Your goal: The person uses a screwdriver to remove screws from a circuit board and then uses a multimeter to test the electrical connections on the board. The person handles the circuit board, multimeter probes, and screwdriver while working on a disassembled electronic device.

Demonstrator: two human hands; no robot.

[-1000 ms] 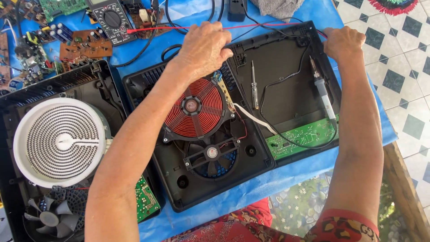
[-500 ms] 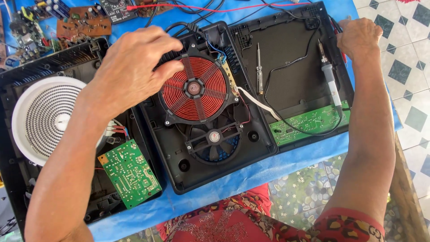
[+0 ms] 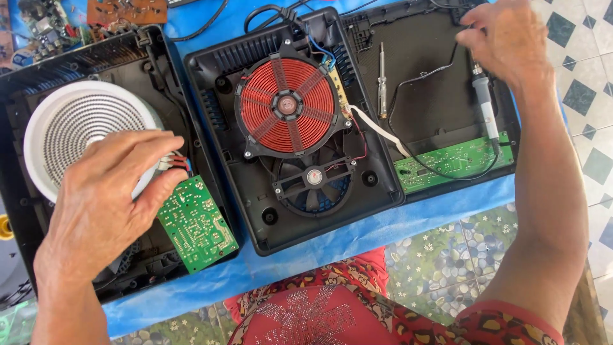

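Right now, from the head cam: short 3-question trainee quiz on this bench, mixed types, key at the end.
1. True or false: the left hand rests over the white round heater.
2. Which part sits just below the red copper coil? A) black fan B) yellow sponge C) glass lid
3. Fill in: the right hand is at the top of the grey ____ lying on the open black lid.

Key: 1 true; 2 A, the black fan; 3 soldering iron.

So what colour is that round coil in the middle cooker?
Copper red, with a black hub; the head view shows the coil plainly.
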